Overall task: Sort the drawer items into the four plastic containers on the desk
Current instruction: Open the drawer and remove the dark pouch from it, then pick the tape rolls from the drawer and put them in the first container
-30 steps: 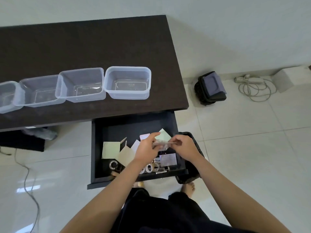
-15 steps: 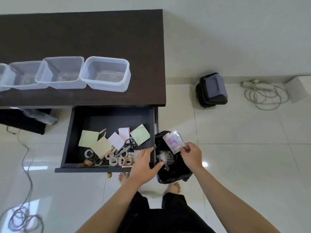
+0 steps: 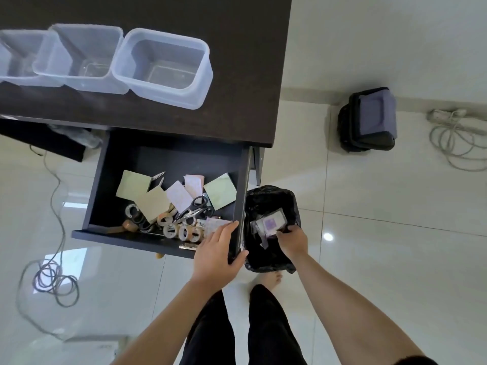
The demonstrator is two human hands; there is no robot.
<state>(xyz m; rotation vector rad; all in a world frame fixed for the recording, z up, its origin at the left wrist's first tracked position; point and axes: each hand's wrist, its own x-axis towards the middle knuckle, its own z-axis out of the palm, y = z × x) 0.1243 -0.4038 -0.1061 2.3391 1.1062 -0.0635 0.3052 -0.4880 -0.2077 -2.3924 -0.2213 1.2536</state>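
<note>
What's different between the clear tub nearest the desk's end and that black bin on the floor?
The rightmost clear container is see-through plastic with nothing visible inside; the black bin is opaque, lined with a dark bag, and holds clear wrappers. The container sits on the desk; the bin stands on the floor beside the open drawer. No hand is at the container, while the right hand reaches into the bin. Both are open-topped.

drawer (image 3: 168, 164) back bare, front cluttered
</note>
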